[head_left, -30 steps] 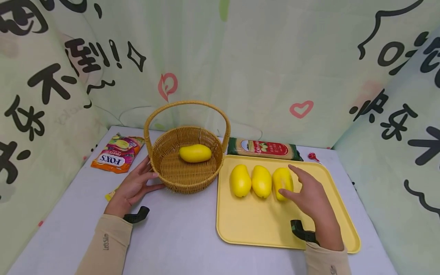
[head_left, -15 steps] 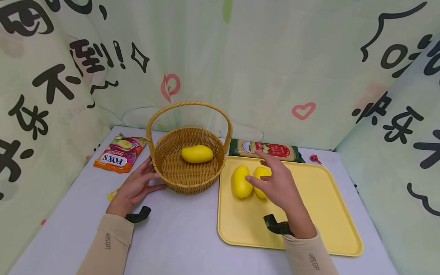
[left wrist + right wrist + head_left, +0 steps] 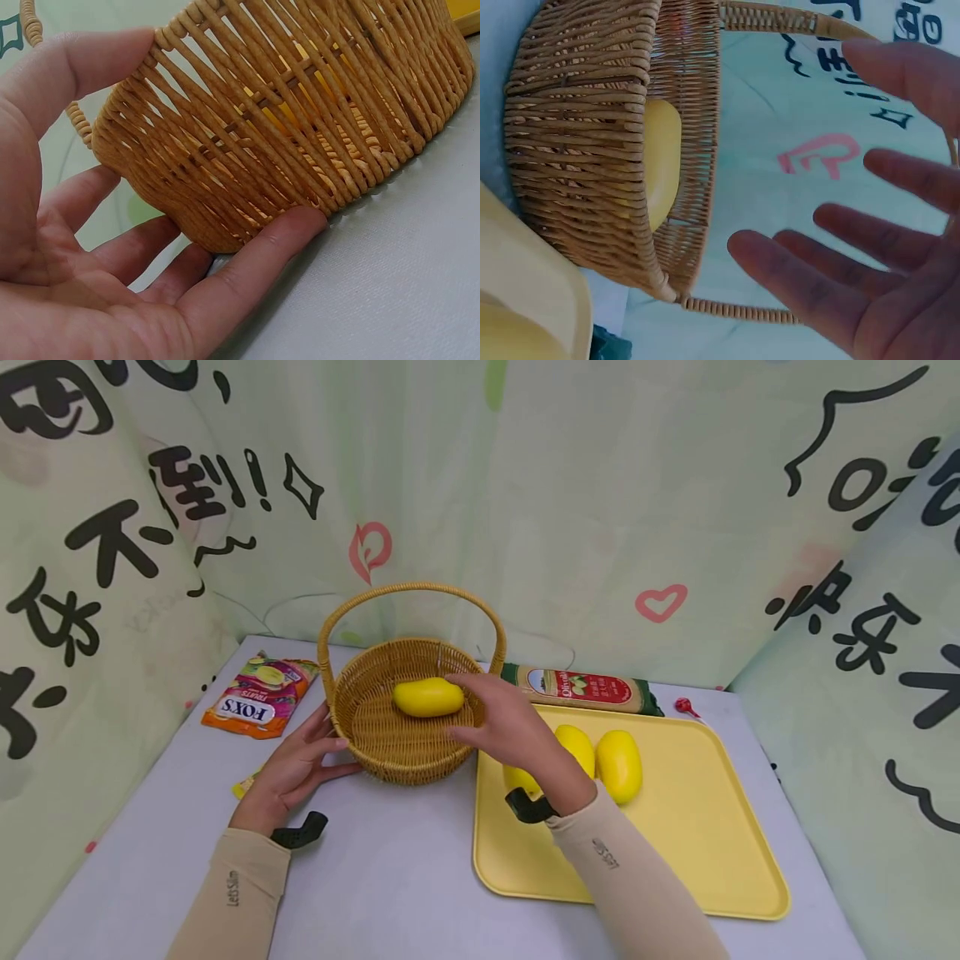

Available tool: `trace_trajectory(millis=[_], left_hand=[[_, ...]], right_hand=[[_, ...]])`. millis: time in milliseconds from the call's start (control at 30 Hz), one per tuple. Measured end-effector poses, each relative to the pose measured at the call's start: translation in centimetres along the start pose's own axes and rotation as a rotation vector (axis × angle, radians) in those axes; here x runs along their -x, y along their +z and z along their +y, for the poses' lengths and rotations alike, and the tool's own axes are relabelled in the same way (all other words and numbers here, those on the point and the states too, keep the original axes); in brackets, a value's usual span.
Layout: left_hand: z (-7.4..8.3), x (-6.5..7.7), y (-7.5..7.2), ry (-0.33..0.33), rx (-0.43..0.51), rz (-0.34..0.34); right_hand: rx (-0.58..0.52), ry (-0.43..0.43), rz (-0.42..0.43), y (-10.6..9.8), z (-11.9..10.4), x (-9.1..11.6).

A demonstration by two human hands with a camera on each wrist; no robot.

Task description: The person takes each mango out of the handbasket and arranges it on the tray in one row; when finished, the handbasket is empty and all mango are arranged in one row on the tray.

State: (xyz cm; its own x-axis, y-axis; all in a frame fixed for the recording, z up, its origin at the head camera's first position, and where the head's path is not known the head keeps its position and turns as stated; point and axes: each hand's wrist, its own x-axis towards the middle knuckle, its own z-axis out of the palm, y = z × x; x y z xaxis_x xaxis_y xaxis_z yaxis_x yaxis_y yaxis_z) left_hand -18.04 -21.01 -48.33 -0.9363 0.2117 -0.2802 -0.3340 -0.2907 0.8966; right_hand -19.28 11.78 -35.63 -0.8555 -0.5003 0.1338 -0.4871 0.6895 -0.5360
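Note:
A round wicker basket [image 3: 405, 768] with a tall hooped handle stands at the back of the table, and a yellow mango [image 3: 428, 697] lies inside it. My left hand [image 3: 292, 768] holds the basket's left side; in the left wrist view, one digit touches the rim and another the bottom edge. My right hand [image 3: 510, 718] reaches over the right rim, fingers spread near the mango, with nothing in it. In the right wrist view the fingers [image 3: 780, 277] are apart from the mango. Three more mangoes [image 3: 618, 767] lie on the yellow tray [image 3: 675, 860], one partly behind my right wrist.
A Fox's candy bag [image 3: 260, 697] lies left of the basket, and a small yellow packet [image 3: 242, 787] is partly hidden by my left hand. Behind the tray are a long red-labelled package [image 3: 592, 687] and a red lollipop [image 3: 684, 705]. Printed curtains [image 3: 562, 527] enclose the table.
My right hand has moved left from above the tray's mangoes to over the basket, empty. The left hand, basket and mangoes have stayed in place.

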Motion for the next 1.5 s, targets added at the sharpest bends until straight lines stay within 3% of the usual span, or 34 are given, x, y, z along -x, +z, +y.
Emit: trace_trajectory(millis=[167,367,633,900,1167,1500], left_hand=[[0.0,0.0,-0.1,0.007,0.004,0.002],[-0.3,0.2,0.0,-0.007,0.005,-0.001],[-0.2,0.2,-0.1,0.003,0.000,0.008],[-0.4,0.3,0.0,0.005,-0.004,-0.008],[-0.2,0.3,-0.2,0.016,-0.010,-0.018],[-0.1,0.0,-0.2,0.021,-0.015,-0.012]], right_hand=[[0.060,-0.057,-0.128,0.6,-0.1,-3.0],[0.125,-0.022,-0.279,1.8,0.7,-6.0],[0.196,0.050,-0.365,3.1,1.6,-8.8],[0.251,0.107,-0.491,3.6,1.9,-9.9],[0.263,0.111,-0.544,4.0,1.3,-10.5],[0.286,0.188,-0.564,4.0,0.5,-10.3]])
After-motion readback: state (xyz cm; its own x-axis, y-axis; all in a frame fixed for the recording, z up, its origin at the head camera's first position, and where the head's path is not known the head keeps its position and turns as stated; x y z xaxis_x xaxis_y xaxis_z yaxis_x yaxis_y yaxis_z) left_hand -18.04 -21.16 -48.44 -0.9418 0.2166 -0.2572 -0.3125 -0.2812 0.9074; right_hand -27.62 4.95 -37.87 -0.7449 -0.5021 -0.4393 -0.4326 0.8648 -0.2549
